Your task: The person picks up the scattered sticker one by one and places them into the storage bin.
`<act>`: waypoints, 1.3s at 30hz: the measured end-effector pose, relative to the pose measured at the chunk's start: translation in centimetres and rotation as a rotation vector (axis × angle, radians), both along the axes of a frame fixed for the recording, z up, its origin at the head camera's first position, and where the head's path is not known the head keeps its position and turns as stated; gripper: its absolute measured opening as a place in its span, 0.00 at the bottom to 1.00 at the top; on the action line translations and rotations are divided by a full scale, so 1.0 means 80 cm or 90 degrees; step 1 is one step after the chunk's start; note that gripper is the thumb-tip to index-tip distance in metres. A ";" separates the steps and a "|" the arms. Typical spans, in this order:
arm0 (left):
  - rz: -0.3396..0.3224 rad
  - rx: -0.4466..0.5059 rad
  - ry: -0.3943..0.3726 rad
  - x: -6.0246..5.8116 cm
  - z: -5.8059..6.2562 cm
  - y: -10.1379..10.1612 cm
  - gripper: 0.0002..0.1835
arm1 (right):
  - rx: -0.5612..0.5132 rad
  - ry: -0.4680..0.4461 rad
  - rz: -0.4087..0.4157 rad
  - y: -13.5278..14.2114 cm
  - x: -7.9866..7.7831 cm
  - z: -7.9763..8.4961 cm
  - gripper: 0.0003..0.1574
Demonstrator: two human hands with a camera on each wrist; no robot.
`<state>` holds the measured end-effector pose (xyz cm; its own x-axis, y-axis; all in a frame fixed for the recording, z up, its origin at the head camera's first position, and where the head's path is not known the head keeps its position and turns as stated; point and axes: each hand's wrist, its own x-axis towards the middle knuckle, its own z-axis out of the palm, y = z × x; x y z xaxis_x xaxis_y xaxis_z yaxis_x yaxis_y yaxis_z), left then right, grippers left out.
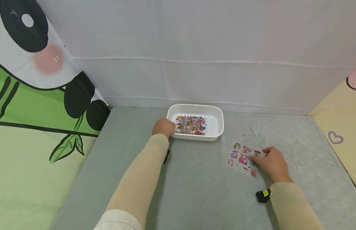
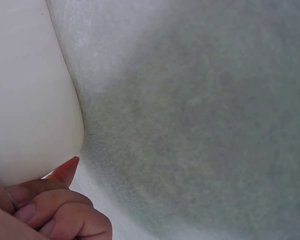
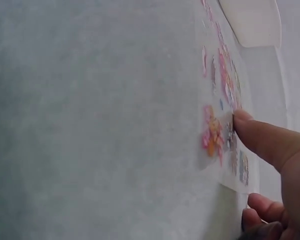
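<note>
A white plastic tray (image 1: 215, 127) stands by the back wall, with sheets of small colourful stickers (image 1: 190, 125) lying in its left part. My left hand (image 1: 164, 127) holds the tray's left end; in the left wrist view its fingers (image 2: 75, 212) are curled against the tray's lower corner, and the thumb is hidden. To the right and nearer, my right hand (image 1: 272, 164) pinches the right edge of a clear sticker sheet (image 1: 242, 159) with pink and brown pictures. Its thumb (image 3: 260, 137) lies on the printed face, while the other fingers are at the sheet's edge.
A grey cloth covers the table (image 1: 201, 185). White fabric (image 1: 195, 80) hangs behind the tray. Printed panels stand at the left (image 1: 36, 153) and right (image 1: 339, 153) sides. A black wrist device (image 1: 262, 195) is by the right sleeve.
</note>
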<state>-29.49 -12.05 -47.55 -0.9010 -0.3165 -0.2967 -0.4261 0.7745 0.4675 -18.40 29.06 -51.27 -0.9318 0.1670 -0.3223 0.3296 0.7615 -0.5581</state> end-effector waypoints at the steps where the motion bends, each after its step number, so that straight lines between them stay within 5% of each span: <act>1: -0.001 0.000 0.001 0.000 0.000 0.000 0.14 | 0.000 0.000 0.001 0.000 0.000 0.000 0.59; 22: -0.002 -0.011 0.001 0.000 0.001 0.000 0.15 | -0.020 0.016 0.025 0.020 -0.010 0.004 0.28; 39: -0.002 -0.011 0.012 0.007 0.005 0.004 0.15 | -0.147 0.023 -0.085 0.017 -0.009 0.009 0.26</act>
